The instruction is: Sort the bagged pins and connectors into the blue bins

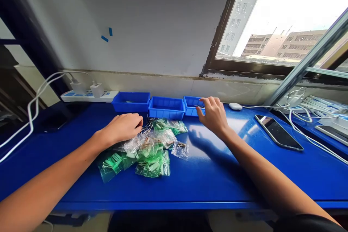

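My left hand [123, 127] is curled at the back left of a pile of small plastic bags, its fingers closed and their tips hidden. Thin metal pins [148, 125] lie just to its right. Green bags [152, 166] and clear bags [181, 150] in the pile hold small light-coloured and metallic parts. My right hand [213, 114] is at the front right of the right blue bin [191, 111], thumb and fingers apart. A few thin pieces show inside that bin, partly behind the hand. Beside it stand the middle blue bin [166, 113] and the left blue bin [130, 107].
A white power strip [89, 96] with plugs and cables runs along the wall at the left. On the right lie a phone [278, 132], a small white case [235, 106] and white cables [301, 127]. The blue table's front edge [174, 206] crosses below.
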Motion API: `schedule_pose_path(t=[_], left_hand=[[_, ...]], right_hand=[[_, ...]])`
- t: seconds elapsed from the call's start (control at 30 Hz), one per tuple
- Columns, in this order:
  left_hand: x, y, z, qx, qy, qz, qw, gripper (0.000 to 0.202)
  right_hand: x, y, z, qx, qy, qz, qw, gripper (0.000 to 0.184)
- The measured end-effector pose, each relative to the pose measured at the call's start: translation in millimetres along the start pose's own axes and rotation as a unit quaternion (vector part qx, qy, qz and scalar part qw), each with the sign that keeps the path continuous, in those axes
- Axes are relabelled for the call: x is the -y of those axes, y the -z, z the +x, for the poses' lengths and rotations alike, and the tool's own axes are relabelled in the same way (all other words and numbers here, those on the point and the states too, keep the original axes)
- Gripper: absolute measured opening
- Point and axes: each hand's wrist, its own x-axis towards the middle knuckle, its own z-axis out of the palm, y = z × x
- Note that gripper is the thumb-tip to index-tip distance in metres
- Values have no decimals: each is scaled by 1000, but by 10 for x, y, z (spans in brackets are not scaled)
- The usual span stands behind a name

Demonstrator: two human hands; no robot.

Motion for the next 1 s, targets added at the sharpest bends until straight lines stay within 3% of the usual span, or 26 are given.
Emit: schedule_pose_path(t=[0.17,0.3,0.47,0.57,0.77,1.0], left_hand=[[-22,-13,10,-24,-23,19,999,18],[-108,25,-30,-60,-63,-56,995,18],[-441,30,-234,-157,-189,-145,958,15],[-553,-7,-317,-203,-232,-167,936,11],[-484,-32,-263,-215,-195,-204,935,14],[-525,-18,-244,-198,-171,-276,925,11]], right_hand=[[556,130,-134,50,120,110,985,22],[792,186,-228,60,193,169,965,22],[833,226,-248,20,244,223,943,18],[837,251,-248,0,262,245,933,12],[849,250,-278,-48,271,247,929,6],[858,262,-263,-54,299,222,927,7]])
